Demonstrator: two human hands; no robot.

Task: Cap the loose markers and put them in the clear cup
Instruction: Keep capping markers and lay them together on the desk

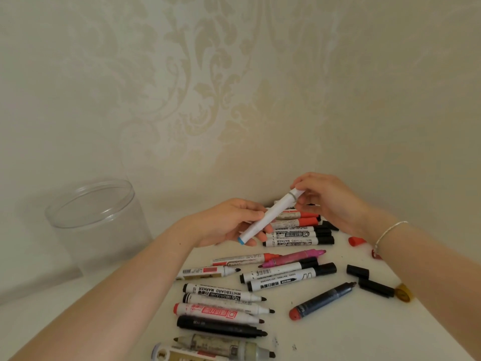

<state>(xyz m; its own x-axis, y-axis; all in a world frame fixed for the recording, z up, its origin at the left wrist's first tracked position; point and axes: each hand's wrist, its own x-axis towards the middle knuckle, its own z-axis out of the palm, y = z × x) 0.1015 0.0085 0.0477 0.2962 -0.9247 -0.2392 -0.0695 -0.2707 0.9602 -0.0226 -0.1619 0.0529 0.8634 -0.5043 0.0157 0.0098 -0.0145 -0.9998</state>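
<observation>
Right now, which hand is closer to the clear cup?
Left. The left hand grips the white marker just right of the clear cup; the right hand pinches the marker's far end, farther right.

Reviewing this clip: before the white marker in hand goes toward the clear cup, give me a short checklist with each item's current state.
1. Marker held firmly: ok. The left hand grips the barrel of the white marker.
2. Cap end attended: ok. The right hand pinches the marker's upper end.
3. Cap fully seated: cannot tell; the fingers hide that end.
4. Clear cup upright with open mouth: ok; it stands at the left.
5. Cup holds markers already: not ok; it looks empty.
6. Other markers capped: not ok. Several near the front, such as the whiteboard marker, show bare tips, and a loose black cap lies on the table.
</observation>
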